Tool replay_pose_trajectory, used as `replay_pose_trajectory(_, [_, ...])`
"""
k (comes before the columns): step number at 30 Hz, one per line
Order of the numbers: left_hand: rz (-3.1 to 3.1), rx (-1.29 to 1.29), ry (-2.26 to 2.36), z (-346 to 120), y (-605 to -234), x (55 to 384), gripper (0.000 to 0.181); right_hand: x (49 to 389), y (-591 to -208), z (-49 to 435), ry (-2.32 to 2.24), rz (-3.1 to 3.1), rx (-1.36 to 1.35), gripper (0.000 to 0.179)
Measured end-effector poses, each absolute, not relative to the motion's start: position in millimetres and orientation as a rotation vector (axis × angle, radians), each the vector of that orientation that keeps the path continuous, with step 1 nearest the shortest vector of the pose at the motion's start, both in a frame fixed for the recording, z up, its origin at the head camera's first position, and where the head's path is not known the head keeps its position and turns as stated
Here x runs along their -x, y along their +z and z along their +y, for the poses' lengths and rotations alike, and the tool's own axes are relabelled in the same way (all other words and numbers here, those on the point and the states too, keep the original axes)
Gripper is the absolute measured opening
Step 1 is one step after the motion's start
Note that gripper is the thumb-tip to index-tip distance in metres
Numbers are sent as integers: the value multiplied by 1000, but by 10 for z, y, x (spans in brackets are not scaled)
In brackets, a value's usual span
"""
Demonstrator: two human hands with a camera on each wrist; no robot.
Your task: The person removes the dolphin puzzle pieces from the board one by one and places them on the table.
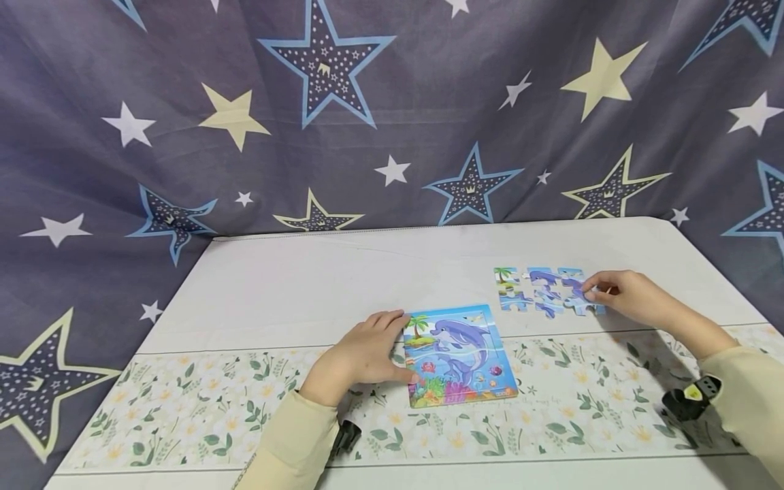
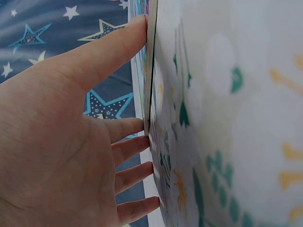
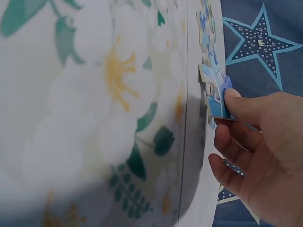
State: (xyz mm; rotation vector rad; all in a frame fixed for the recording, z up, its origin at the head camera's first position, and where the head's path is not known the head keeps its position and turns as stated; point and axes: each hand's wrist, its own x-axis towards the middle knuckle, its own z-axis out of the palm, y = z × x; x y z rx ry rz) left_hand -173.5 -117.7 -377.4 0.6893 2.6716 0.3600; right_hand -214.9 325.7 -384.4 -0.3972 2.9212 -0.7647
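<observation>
One puzzle piece (image 3: 218, 90) is pinched between thumb and index finger of the right hand (image 1: 625, 294), at the right end of a cluster of loose puzzle pieces (image 1: 545, 295) on the far right half of the surface (image 1: 343, 282). The cluster lies in roughly three columns, with small gaps between some pieces; since the fingers cover part of it and edges run together, an exact count cannot be told. The right hand's thumb and index finger are close together on the held piece, while its other fingers are loosely bent beneath.

Nearer the person, to the left of the cluster and apart from it, lies one picture board (image 1: 450, 354), flat and face up, showing dolphins, one palm tree, and coral along the bottom. The left hand (image 1: 367, 350) is spread wide at its left side: the thumb rests on the lower left edge, the index fingertip is by the upper left corner, and the remaining fingers reach down to the surface.

There are two pale sleeves, left (image 1: 294, 442) and right (image 1: 750, 395), and two black wrist devices, left (image 1: 346, 437) and right (image 1: 689, 400). The surface is white with one floral band (image 1: 257, 408) across it; behind hangs one dark star-patterned cloth (image 1: 429, 88).
</observation>
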Motion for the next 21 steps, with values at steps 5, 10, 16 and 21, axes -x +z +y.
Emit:
replay_pose_trajectory(5, [2667,-677,362,-1176,-3771,1735,98,2171,-3888,3269,-768,2919,395,21])
replay_pose_trajectory(10, [2680,-674,354,-1175,-3810,1749,100,2191,-3929,3274,-769,2929,408,24])
replay_pose_trajectory(16, [2687,-676,353,-1165,-3798,1741,99,2188,-3954,3253,-752,2942,418,21])
replay_pose_trajectory(21, [2688,-677,357,-1169,-3787,1730,99,2203,-3966,3236,-732,2939,434,21])
